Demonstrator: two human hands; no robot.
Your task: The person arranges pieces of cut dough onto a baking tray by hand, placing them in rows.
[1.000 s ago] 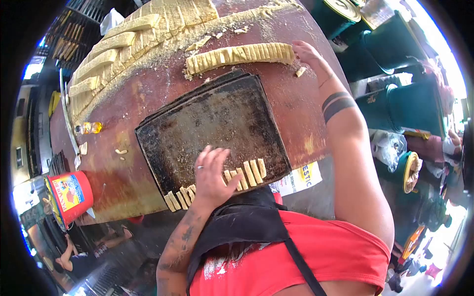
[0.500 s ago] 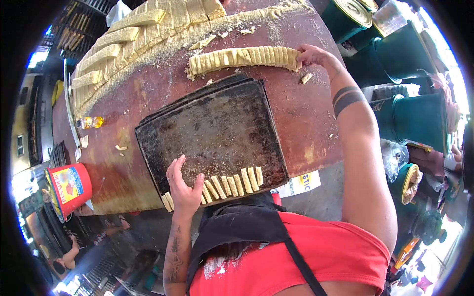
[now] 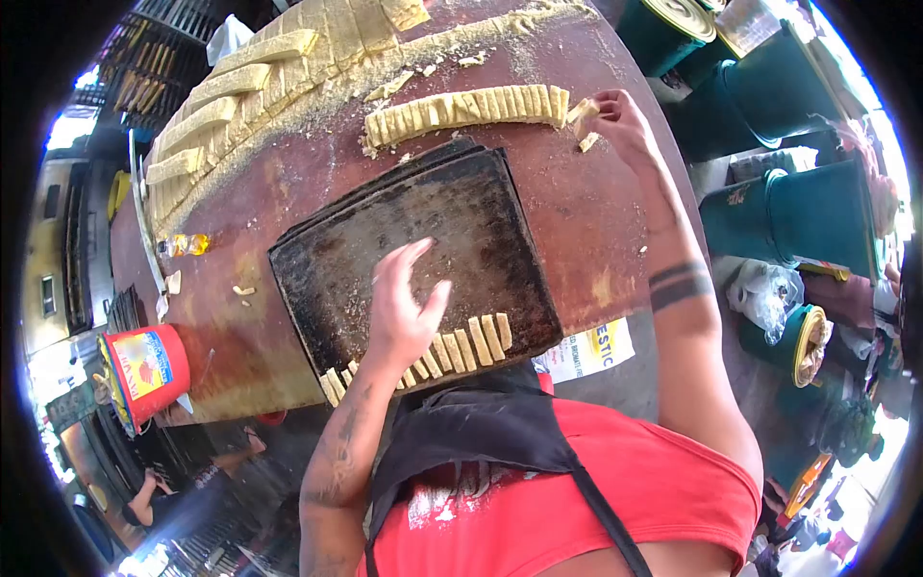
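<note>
Fingers of the right hand (image 3: 622,120) are pinching a dough slice (image 3: 579,112), the sliced row (image 3: 461,113) to their left. Unclenched, the left hand (image 3: 402,310) is hovering over the tray (image 3: 461,212), dough strips (image 3: 483,340) behind its fingers.

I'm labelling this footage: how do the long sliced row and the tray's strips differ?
The sliced row lies on the table, the strips on the tray. The row is packed tight; the strips show some gaps. The left hand hides some strips, none of the row. Both are pale yellow.
</note>
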